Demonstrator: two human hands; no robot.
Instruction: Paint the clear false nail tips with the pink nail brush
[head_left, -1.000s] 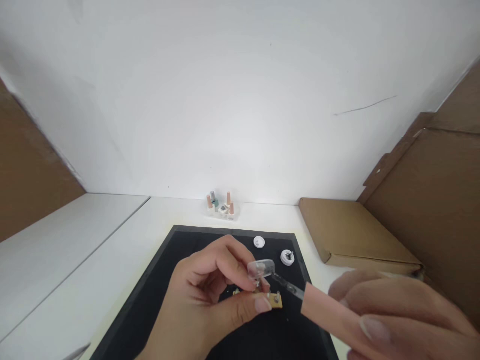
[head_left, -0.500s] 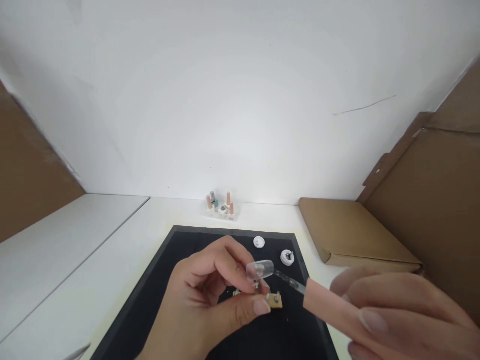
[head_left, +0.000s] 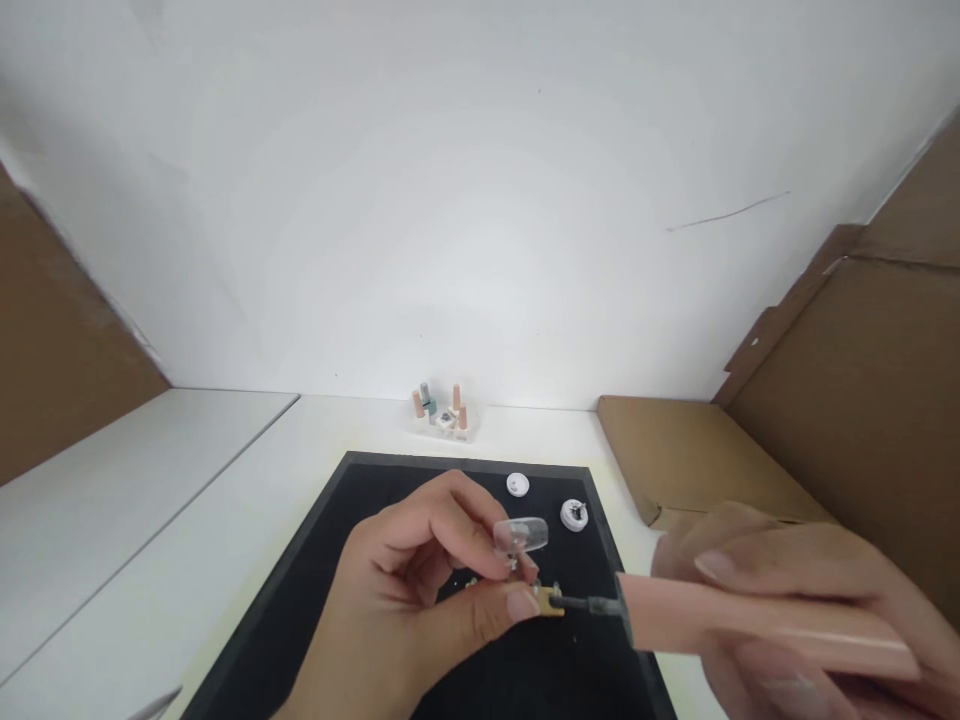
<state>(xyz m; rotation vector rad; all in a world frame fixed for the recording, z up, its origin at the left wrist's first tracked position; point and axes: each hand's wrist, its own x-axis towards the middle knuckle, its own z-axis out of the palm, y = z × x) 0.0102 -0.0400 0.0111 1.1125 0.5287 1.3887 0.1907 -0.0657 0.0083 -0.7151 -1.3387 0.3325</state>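
Nail [head_left: 520,535], lying nine-to-three, tops a stand [head_left: 514,564] pinched in the left hand [head_left: 427,590], ten o'clock from the brush [head_left: 690,615] clamped in the right hand [head_left: 817,565].

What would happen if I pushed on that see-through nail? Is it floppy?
The see-through nail looks thin and curved, so it probably bends a little but isn't floppy. Its shiny surface suggests it might feel slippery. One end sticks out past the left hand, so pushing there could make it tip.
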